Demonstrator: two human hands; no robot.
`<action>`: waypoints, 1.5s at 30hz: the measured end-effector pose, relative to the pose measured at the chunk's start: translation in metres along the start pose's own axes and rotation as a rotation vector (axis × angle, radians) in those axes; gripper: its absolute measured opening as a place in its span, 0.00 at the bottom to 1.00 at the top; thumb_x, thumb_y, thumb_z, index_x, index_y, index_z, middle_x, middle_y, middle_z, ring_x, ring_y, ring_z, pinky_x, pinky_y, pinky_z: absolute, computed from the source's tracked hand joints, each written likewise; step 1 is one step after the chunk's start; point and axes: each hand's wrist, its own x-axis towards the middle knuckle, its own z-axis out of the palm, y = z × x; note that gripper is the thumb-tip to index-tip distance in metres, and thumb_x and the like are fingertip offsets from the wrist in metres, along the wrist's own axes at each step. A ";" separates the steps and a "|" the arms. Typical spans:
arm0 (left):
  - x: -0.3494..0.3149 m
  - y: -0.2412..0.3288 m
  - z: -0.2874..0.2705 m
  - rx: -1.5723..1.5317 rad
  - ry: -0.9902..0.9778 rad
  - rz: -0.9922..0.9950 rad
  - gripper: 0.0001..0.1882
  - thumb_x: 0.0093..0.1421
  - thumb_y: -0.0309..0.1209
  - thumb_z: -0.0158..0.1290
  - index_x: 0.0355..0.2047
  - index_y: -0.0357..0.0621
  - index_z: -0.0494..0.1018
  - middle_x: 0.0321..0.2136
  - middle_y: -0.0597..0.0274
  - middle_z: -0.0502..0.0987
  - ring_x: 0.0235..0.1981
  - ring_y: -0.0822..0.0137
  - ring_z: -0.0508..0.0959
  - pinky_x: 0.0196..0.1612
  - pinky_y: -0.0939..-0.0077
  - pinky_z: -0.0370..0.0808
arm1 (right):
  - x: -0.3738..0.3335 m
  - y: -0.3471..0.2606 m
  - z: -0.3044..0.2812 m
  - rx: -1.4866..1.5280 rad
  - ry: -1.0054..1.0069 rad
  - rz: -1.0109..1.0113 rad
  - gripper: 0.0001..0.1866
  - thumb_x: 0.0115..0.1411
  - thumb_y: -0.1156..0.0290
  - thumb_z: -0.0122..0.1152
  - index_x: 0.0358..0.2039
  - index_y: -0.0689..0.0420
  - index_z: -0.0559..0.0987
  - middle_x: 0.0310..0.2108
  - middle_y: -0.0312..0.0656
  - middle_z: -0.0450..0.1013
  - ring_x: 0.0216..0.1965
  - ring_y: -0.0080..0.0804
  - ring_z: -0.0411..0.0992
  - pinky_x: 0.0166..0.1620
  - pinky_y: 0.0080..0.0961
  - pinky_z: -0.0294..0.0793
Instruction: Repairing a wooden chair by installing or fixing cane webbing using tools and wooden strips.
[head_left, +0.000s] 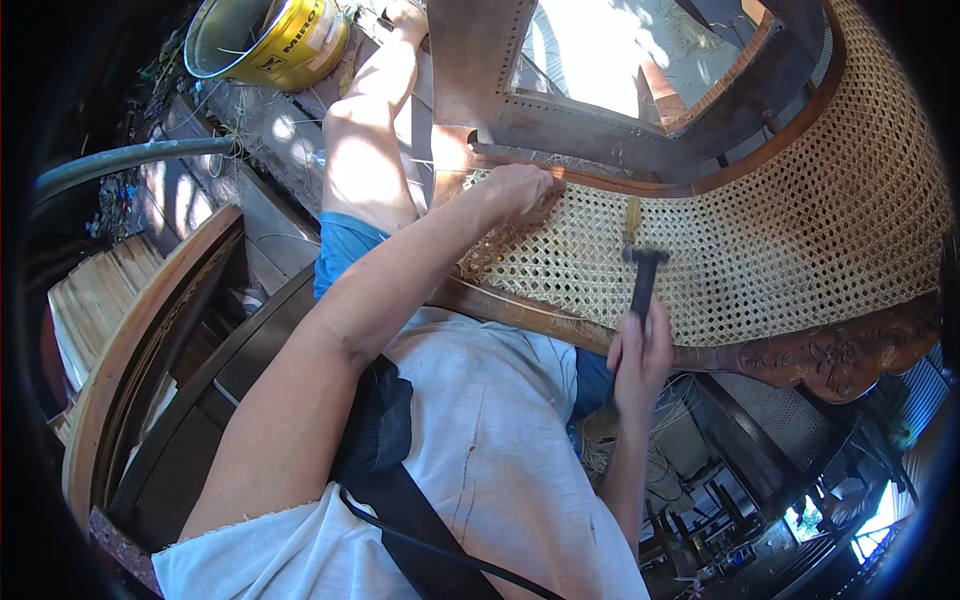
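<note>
1. The left hand (520, 190) is closed with its fingers pressed down on the pale woven cane panel of a dark wooden chair frame (760, 240), right at the panel's upper left edge where the cane meets the carved brown wooden rail (640, 185).
2. The right hand (640, 355) is clamped around the dark handle of a small black-headed hammer (643, 270), held upright over the cane.
3. The hammer head sits just beside a thin yellowish tool or peg (632, 218) that stands on the weave; whether they touch cannot be told.
4. The two hands are apart, the left higher and further left, the right lower near the frame's bottom rail.
5. The cane panel lies across the person's lap, tilted, with the carved floral end of the rail (830, 355) at the right.
6. A yellow metal bucket (270, 40) stands at the top left, well apart from the hands.
7. A curved grey pipe (130, 158) runs at the left.
</note>
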 end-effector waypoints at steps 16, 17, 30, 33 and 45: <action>-0.050 -0.053 0.020 -0.147 0.394 -0.261 0.16 0.65 0.42 0.48 0.47 0.54 0.79 0.34 0.48 0.81 0.37 0.48 0.81 0.42 0.55 0.78 | 0.136 0.018 0.073 -0.998 -0.135 -0.280 0.24 0.68 0.65 0.50 0.63 0.52 0.67 0.40 0.50 0.73 0.37 0.51 0.76 0.40 0.45 0.74; -0.049 -0.051 0.020 -0.152 0.392 -0.265 0.16 0.65 0.42 0.48 0.47 0.54 0.79 0.34 0.48 0.81 0.37 0.48 0.81 0.42 0.55 0.78 | 0.136 0.014 0.077 -1.002 -0.147 -0.302 0.24 0.68 0.65 0.50 0.63 0.52 0.67 0.40 0.50 0.73 0.36 0.51 0.76 0.39 0.45 0.75; -0.047 -0.044 0.013 -0.251 0.421 -0.356 0.16 0.63 0.41 0.48 0.46 0.55 0.79 0.33 0.47 0.81 0.38 0.48 0.82 0.43 0.55 0.78 | 0.144 0.003 0.092 -1.112 -0.165 -0.343 0.24 0.66 0.67 0.51 0.63 0.50 0.67 0.41 0.49 0.73 0.36 0.50 0.77 0.40 0.46 0.75; -0.040 -0.044 -0.007 -0.363 0.355 -0.395 0.17 0.62 0.39 0.47 0.48 0.56 0.78 0.34 0.46 0.81 0.38 0.48 0.81 0.46 0.54 0.78 | 0.140 0.010 0.089 -1.187 -0.176 -0.294 0.23 0.67 0.68 0.50 0.63 0.51 0.67 0.43 0.50 0.74 0.38 0.50 0.77 0.42 0.45 0.75; 0.028 -0.031 0.009 -0.072 0.177 -0.043 0.13 0.61 0.38 0.52 0.42 0.52 0.82 0.35 0.49 0.82 0.37 0.50 0.82 0.46 0.60 0.78 | -0.097 0.072 -0.058 0.076 -0.136 0.330 0.17 0.64 0.74 0.60 0.53 0.62 0.76 0.30 0.30 0.74 0.22 0.16 0.66 0.26 0.15 0.66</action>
